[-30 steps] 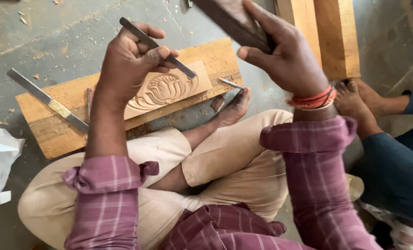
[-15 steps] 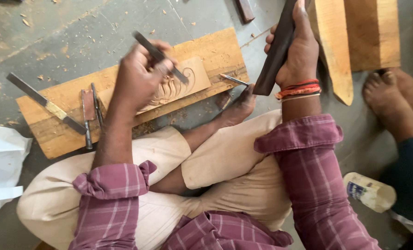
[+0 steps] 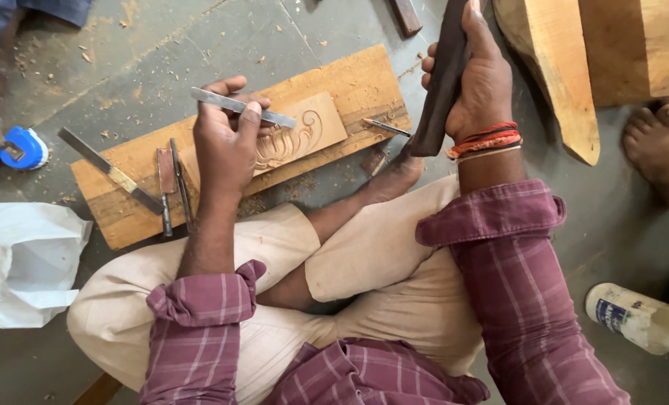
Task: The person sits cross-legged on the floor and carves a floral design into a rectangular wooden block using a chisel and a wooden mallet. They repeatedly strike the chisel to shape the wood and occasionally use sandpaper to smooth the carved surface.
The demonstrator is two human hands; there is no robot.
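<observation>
On the floor, left to right
Left hand (image 3: 225, 146): grips chisel (image 3: 242, 108), now lowered onto carved panel (image 3: 293, 137).
Board (image 3: 349, 82): carries panel.
Right hand (image 3: 483, 82): clenches dark wooden mallet (image 3: 441, 82), swung upright since a moment ago.

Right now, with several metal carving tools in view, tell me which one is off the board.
The chisel in the left hand, gripped above the carved panel. The other tools and the flat blade lie loose on the board.
</observation>
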